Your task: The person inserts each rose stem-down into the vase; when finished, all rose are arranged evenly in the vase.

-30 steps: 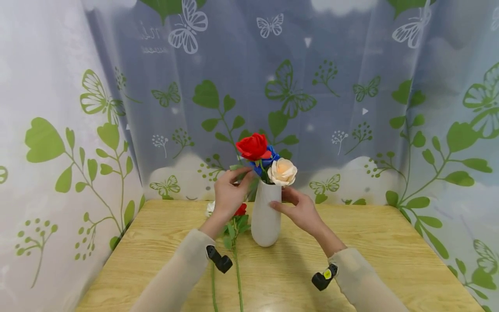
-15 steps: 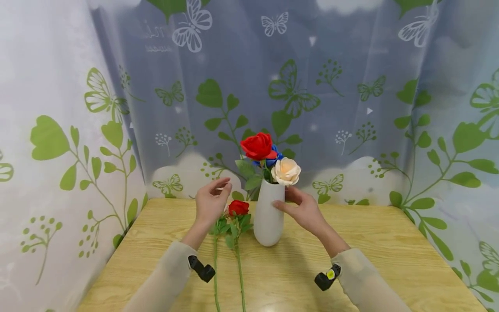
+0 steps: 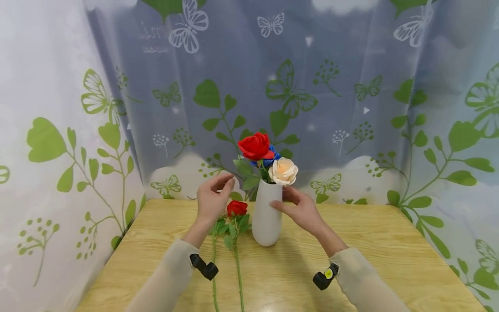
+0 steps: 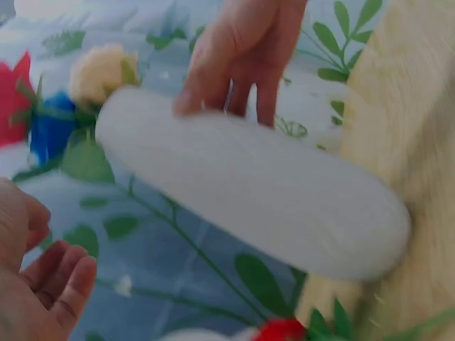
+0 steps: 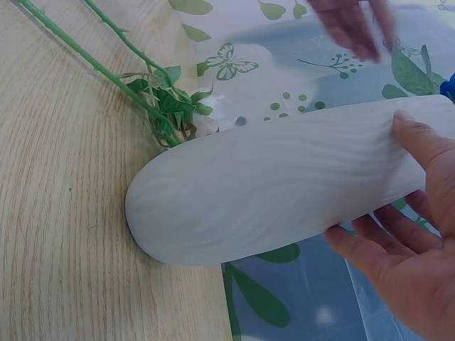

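Note:
A white vase stands upright on the table, with a red rose, a partly hidden blue flower and a cream rose in its mouth. My right hand holds the vase at its upper right side, thumb in front and fingers behind, as the right wrist view also shows. To the left of the vase, my left hand hovers with loosely bent fingers and nothing in them. It is apart from the vase and from the leaves beside the bouquet.
On the table, left of the vase, lies another red rose with its long green stem toward me. A second stem runs alongside; its pale bloom shows in the right wrist view. A patterned curtain hangs behind.
My left hand has let go by the blue flower and drawn back to the left and down, then risen very slightly. My right hand stays on the vase.

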A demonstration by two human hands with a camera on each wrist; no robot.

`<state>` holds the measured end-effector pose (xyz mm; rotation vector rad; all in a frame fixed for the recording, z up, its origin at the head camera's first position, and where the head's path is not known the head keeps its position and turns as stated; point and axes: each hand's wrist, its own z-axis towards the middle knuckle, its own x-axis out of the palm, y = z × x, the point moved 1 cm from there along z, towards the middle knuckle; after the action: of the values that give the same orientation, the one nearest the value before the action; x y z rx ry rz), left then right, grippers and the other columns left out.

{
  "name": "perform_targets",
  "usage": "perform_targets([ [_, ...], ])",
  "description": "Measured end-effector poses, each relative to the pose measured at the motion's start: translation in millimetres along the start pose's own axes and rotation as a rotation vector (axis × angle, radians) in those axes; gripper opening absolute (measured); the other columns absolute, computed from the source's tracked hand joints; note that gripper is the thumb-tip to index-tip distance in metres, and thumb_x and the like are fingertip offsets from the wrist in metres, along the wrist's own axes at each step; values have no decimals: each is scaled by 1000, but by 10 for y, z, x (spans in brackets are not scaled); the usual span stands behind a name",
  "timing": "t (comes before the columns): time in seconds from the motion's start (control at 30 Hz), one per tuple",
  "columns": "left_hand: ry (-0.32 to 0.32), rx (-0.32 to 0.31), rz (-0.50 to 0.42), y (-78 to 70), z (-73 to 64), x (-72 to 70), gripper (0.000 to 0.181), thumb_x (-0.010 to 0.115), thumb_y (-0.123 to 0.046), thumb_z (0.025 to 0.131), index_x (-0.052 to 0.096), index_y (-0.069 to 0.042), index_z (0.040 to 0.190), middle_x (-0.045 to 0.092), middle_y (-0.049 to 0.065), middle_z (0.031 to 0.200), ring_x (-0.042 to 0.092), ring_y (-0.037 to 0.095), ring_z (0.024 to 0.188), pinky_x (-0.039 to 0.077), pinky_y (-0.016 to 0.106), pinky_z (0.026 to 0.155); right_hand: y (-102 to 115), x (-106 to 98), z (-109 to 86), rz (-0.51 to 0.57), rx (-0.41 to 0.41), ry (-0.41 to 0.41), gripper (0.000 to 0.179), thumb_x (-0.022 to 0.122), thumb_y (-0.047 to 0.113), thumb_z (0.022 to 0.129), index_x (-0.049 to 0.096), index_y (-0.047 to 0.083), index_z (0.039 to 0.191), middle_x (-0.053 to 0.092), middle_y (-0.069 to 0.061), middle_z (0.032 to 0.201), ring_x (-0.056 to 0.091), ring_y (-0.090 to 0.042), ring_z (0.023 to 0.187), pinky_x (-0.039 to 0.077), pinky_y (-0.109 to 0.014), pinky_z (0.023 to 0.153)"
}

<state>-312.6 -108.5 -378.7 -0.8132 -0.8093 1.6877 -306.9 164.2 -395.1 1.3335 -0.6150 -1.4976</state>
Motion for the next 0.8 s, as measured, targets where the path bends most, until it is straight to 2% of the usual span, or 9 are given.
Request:
perform_targets([
  [0.17,31,-256,4,364,-131,-209,21,74,-10,99,78,0,117,79,21,101,73,10,74,63,21,65,1,-3,14,-2,-8,-4,61,80,35,95,58,19,150,68,-11,141,66,-33,129,57,-53,106],
  [0.27,60,-382,57,564,-245,-304,22,74,-9,98,77,4,115,79,24,96,74,15,67,62,24,62,-12,1,15,-3,-10,2,62,80,36,96,58,19,150,68,-11,141,66,-33,129,58,-52,106],
  [0.33,81,-445,99,682,-322,-352,21,74,-7,97,77,6,113,79,25,93,74,19,65,63,29,62,-21,5,12,-5,-6,4,62,80,36,96,58,18,150,68,-11,141,65,-33,129,58,-51,106],
  [0.5,133,-541,157,873,-501,-450,19,73,-4,95,75,9,109,77,27,88,75,25,64,67,40,62,-18,14,14,-5,3,5,61,80,35,96,58,18,150,68,-12,141,65,-33,130,58,-52,106],
  [0.8,187,-633,230,1015,-669,-506,16,78,-3,91,74,8,102,75,19,71,72,21,54,65,34,54,-10,10,16,12,-1,-1,58,81,34,95,60,17,147,68,-11,140,66,-33,129,58,-52,105],
])
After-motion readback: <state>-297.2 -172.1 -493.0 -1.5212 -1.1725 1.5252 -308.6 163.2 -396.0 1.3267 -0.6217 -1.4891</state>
